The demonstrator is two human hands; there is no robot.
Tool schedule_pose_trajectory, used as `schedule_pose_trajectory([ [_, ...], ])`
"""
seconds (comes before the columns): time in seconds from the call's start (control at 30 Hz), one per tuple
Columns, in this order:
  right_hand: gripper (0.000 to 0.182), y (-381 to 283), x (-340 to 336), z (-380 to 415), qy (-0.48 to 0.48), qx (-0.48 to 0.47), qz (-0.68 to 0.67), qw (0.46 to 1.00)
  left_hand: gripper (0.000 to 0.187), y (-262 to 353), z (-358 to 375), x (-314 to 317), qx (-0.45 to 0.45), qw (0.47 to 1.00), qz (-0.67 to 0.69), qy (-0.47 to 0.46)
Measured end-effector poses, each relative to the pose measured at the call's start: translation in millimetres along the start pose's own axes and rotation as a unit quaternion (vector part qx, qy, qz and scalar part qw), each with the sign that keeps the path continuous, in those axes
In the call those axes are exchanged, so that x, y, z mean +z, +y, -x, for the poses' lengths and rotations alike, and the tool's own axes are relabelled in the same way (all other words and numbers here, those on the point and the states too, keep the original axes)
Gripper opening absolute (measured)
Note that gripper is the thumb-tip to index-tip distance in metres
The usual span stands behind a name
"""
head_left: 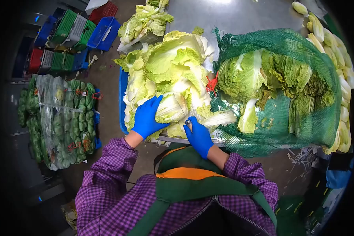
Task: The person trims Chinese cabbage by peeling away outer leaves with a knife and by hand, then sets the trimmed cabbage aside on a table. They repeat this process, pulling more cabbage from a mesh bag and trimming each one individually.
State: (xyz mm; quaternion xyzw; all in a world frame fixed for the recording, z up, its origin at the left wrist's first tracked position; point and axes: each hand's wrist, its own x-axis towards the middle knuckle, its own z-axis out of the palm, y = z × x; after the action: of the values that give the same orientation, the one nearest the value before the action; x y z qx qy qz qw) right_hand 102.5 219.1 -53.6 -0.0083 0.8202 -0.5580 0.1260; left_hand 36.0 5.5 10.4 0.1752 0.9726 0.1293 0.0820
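Note:
My left hand (147,117), in a blue glove, holds a pale napa cabbage (172,107), thumb at its near side and fingers over its leafy end. Gloved in blue as well, my right hand (200,137) is closed around a small metal tool (189,124); only its silvery end shows above the fist. This fist is just right of the cabbage's base, near the metal table edge. Loose cabbage leaves (165,59) heap up in a blue crate (124,100) behind my left hand. Another white cabbage stem (222,119) lies beyond the right fist.
On the right, a green mesh bag (322,122) holds several cabbages (244,74), with a red tie (211,83) at its mouth. Trimmed cabbages (344,90) line the table's (240,15) right side. Bagged vegetables (63,118) and coloured crates (69,29) stand at left.

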Motion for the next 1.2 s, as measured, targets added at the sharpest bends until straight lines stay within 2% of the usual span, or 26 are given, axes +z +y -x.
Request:
schedule_pose_trajectory([
  [0.47,0.023,-6.6,1.8,-23.7,-0.081,0.06,0.076,0.992,0.091,-2.6,-14.4,-5.4,-0.001,1.0,0.015,-0.003],
  [0.53,0.023,-4.2,2.7,-29.2,-0.116,0.117,0.1,0.981,0.091,0.0,-16.2,-7.5,-0.005,1.0,0.01,-0.004],
  [0.63,0.022,-1.4,1.7,-41.0,-0.145,0.142,0.124,0.971,0.093,-2.9,-19.0,-5.2,-0.009,1.0,-0.007,-0.01],
  [0.77,0.026,39.0,29.0,-52.6,-0.108,0.133,0.11,0.979,0.093,-3.4,-14.3,-2.8,-0.006,1.0,-0.002,-0.004],
  [0.83,0.027,41.8,30.5,-67.0,-0.152,0.166,0.177,0.958,0.091,-9.5,-13.5,1.8,-0.009,1.0,0.019,0.014],
  [0.9,0.03,40.6,26.1,-66.6,-0.158,0.167,0.168,0.959,0.091,-25.4,-7.1,2.1,-0.023,0.998,0.048,0.018],
  [0.97,0.028,33.4,17.9,-71.1,-0.169,0.138,0.067,0.974,0.091,-57.8,6.1,2.3,-0.061,0.963,0.261,0.03],
  [1.0,0.03,27.0,12.1,-71.0,-0.183,0.194,-0.116,0.957,0.092,-70.3,15.7,3.4,-0.098,0.94,0.324,0.033],
  [1.03,0.03,15.7,8.9,-74.9,-0.186,0.188,-0.114,0.957,0.092,-73.4,23.7,7.1,-0.099,0.941,0.322,0.039],
  [1.1,0.031,-3.3,5.2,-88.1,-0.252,0.194,-0.323,0.891,0.091,-74.0,39.1,13.2,-0.112,0.931,0.334,0.1],
  [1.13,0.03,-12.6,10.2,-90.6,-0.254,0.145,-0.341,0.894,0.091,-61.8,40.7,3.3,-0.099,0.943,0.298,0.106],
  [1.2,0.035,-54.4,-8.9,-98.8,-0.238,0.152,-0.303,0.91,0.094,-47.2,48.1,-1.0,-0.109,0.934,0.3,0.16],
])
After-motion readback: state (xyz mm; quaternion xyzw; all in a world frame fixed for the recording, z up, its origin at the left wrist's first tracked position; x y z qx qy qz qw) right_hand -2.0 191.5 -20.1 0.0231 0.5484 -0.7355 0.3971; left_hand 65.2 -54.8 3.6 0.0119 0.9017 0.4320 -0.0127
